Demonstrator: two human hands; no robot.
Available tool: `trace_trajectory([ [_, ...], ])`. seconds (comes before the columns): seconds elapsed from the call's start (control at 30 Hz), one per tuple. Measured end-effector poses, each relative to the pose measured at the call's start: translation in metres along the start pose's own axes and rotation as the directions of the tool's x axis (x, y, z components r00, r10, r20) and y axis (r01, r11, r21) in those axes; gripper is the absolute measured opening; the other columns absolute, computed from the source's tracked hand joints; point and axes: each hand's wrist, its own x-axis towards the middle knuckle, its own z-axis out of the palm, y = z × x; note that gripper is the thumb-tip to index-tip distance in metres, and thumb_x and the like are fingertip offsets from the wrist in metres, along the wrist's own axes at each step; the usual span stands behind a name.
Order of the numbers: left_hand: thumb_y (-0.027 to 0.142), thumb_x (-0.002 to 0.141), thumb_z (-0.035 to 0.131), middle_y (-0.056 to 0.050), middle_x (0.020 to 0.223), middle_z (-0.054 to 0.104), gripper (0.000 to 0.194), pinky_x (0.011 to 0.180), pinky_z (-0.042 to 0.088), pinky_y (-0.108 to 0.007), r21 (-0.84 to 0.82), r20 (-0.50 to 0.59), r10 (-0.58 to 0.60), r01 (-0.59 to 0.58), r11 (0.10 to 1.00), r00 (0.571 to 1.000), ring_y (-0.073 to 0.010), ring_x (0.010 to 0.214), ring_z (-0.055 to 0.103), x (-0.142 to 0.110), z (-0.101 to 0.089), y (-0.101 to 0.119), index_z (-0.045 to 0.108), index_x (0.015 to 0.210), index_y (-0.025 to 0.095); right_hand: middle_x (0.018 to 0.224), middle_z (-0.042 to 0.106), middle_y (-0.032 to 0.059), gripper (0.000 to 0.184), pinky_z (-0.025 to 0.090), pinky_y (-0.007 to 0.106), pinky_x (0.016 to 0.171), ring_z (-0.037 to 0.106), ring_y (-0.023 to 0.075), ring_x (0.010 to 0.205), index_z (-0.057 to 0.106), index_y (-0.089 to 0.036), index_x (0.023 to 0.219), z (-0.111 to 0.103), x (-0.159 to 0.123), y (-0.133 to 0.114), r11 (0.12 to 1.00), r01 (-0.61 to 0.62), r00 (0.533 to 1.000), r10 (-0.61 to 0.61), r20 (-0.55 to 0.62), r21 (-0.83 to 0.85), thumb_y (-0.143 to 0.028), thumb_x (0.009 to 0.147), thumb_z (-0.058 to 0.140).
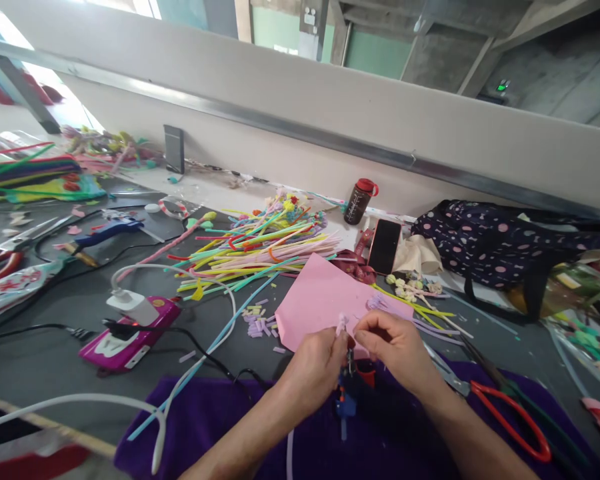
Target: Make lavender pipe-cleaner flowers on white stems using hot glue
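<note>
My left hand (320, 360) is closed with a small pale lilac fuzzy piece (341, 321), like a bent pipe cleaner, sticking up from its fingertips. Close beside it, thumb and forefinger of my right hand (395, 343) are pinched together; anything between them is too small to make out. Below the hands is a blue tool (346, 403), perhaps a glue gun, partly hidden. Behind them lies a pink sheet (315, 293), with lilac twisted pieces (380, 303) on its right side. Short lilac cuttings (260, 325) are scattered to its left.
Coloured pipe cleaners (260, 250) are heaped at the back. A magenta power strip (130, 337) with cables lies left. Red-handled scissors (510, 417) rest at right. Further back are a phone (385, 245), a bottle (359, 201) and a patterned bag (480, 243). Purple cloth (205, 427) covers the front.
</note>
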Motion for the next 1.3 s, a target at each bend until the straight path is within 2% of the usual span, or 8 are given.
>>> trace_trajectory([
  [0.17, 0.047, 0.089, 0.023, -0.001, 0.05, 0.053, 0.047, 0.048, 0.03, -0.023, 0.153, -0.068, 0.093, -0.082, 0.985, 0.993, -0.0129, 0.047, 0.047, 0.0, 0.0, 0.0, 0.052, 0.069, 0.017, 0.06, 0.056, -0.0025, 0.011, 0.04, 0.019, 0.046, 0.05, 0.0098, 0.051, 0.062, -0.016, 0.071, 0.008, -0.002, 0.003, 1.0, -0.02, 1.0, 0.02, 0.012, 0.006, -0.023, 0.078, 0.058],
  [0.27, 0.044, 0.091, 0.021, -0.003, 0.057, 0.056, 0.048, 0.051, 0.031, -0.024, 0.192, -0.096, 0.142, -0.121, 0.974, 0.985, -0.0139, 0.053, 0.049, -0.001, 0.0, 0.0, 0.053, 0.069, 0.016, 0.059, 0.057, -0.0024, 0.012, 0.041, 0.02, 0.047, 0.051, 0.0102, 0.051, 0.062, -0.016, 0.071, 0.007, 0.0, 0.005, 1.0, 0.004, 0.999, -0.005, -0.047, -0.021, -0.025, 0.078, 0.058],
  [0.5, 0.04, 0.091, 0.02, -0.002, 0.059, 0.054, 0.048, 0.052, 0.029, -0.024, 0.239, -0.057, 0.173, -0.155, 0.959, 0.983, -0.0134, 0.052, 0.045, -0.001, -0.001, 0.0, 0.056, 0.07, 0.016, 0.063, 0.063, -0.0009, 0.011, 0.044, 0.02, 0.05, 0.056, 0.0117, 0.055, 0.062, -0.017, 0.07, 0.005, 0.001, 0.007, 0.998, 0.043, 0.996, -0.045, -0.072, -0.037, -0.023, 0.078, 0.058],
  [0.7, 0.033, 0.091, 0.023, -0.003, 0.064, 0.057, 0.042, 0.053, 0.029, -0.024, 0.266, -0.013, 0.175, -0.165, 0.95, 0.985, -0.014, 0.056, 0.047, -0.001, -0.001, 0.0, 0.057, 0.074, 0.016, 0.061, 0.059, -0.0013, 0.01, 0.042, 0.021, 0.049, 0.053, 0.0112, 0.053, 0.063, -0.017, 0.074, 0.004, 0.002, 0.009, 0.993, 0.086, 0.988, -0.096, -0.12, -0.085, -0.026, 0.077, 0.061],
  [0.77, 0.029, 0.089, 0.025, -0.003, 0.064, 0.058, 0.038, 0.054, 0.03, -0.023, 0.27, 0.017, 0.169, -0.167, 0.948, 0.985, -0.0138, 0.057, 0.047, -0.001, -0.001, 0.0, 0.057, 0.074, 0.016, 0.069, 0.06, -0.0004, 0.012, 0.042, 0.021, 0.049, 0.052, 0.0109, 0.055, 0.064, -0.018, 0.085, 0.0, 0.003, 0.008, 0.988, 0.126, 0.987, -0.134, -0.086, -0.087, -0.026, 0.075, 0.064],
  [0.9, 0.029, 0.088, 0.028, -0.001, 0.06, 0.056, 0.036, 0.054, 0.033, -0.022, 0.201, 0.118, 0.135, -0.157, 0.967, 0.984, -0.0132, 0.057, 0.048, -0.002, -0.002, 0.001, 0.058, 0.076, 0.015, 0.087, 0.058, 0.0009, 0.032, 0.042, 0.021, 0.053, 0.051, 0.0104, 0.063, 0.062, -0.023, 0.105, -0.011, 0.005, 0.005, 0.976, 0.204, 0.977, -0.197, 0.083, -0.073, -0.022, 0.074, 0.066],
  [1.03, 0.033, 0.089, 0.025, 0.0, 0.058, 0.054, 0.043, 0.053, 0.034, -0.022, 0.114, 0.2, 0.108, -0.132, 0.985, 0.974, -0.0121, 0.054, 0.049, -0.003, -0.003, 0.002, 0.062, 0.081, 0.014, 0.085, 0.056, 0.0011, 0.026, 0.041, 0.022, 0.055, 0.05, 0.0106, 0.065, 0.064, -0.022, 0.102, -0.018, 0.007, 0.006, 0.97, 0.24, 0.966, -0.232, 0.117, -0.05, -0.024, 0.076, 0.065],
  [1.3, 0.035, 0.089, 0.026, 0.001, 0.057, 0.052, 0.046, 0.052, 0.034, -0.02, 0.054, 0.261, 0.083, -0.1, 0.994, 0.962, -0.0106, 0.053, 0.046, -0.003, -0.003, 0.001, 0.066, 0.086, 0.013, 0.086, 0.058, 0.0024, 0.023, 0.041, 0.022, 0.055, 0.05, 0.0107, 0.064, 0.066, -0.021, 0.097, -0.018, 0.009, 0.01, 0.969, 0.248, 0.962, -0.245, 0.125, -0.009, -0.031, 0.077, 0.066],
])
